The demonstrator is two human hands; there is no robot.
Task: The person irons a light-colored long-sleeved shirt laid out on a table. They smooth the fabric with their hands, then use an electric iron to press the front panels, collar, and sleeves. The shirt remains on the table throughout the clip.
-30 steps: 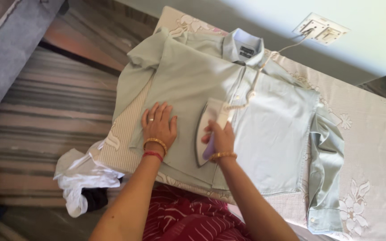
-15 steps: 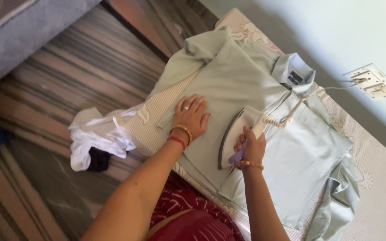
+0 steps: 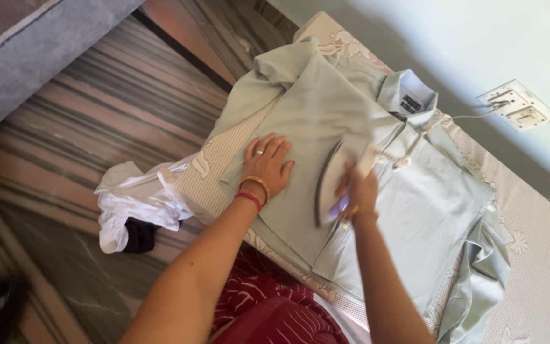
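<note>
A pale green collared shirt [image 3: 408, 210] lies spread flat on a cream patterned bed cover [image 3: 542, 255]. My left hand [image 3: 266, 162] presses flat on the shirt's left panel, fingers apart, with bangles on the wrist. My right hand [image 3: 358, 191] grips the purple handle of a white electric iron [image 3: 338, 175], which rests on the shirt near the button placket; the hand and iron are blurred. The iron's coiled cord [image 3: 415, 150] runs up past the collar [image 3: 408, 95] toward a wall socket [image 3: 518, 105].
A bundle of white and dark cloth [image 3: 132, 207] hangs at the bed's left edge. Striped stone floor [image 3: 97, 127] lies to the left, with a grey sofa [image 3: 14, 44] at the top left. My red patterned clothing [image 3: 268, 306] is at the bottom.
Over the second the view swung left and tilted. My right hand has pushed the iron slightly forward along the shirt and is now blurred. The left hand stays pressed in place.
</note>
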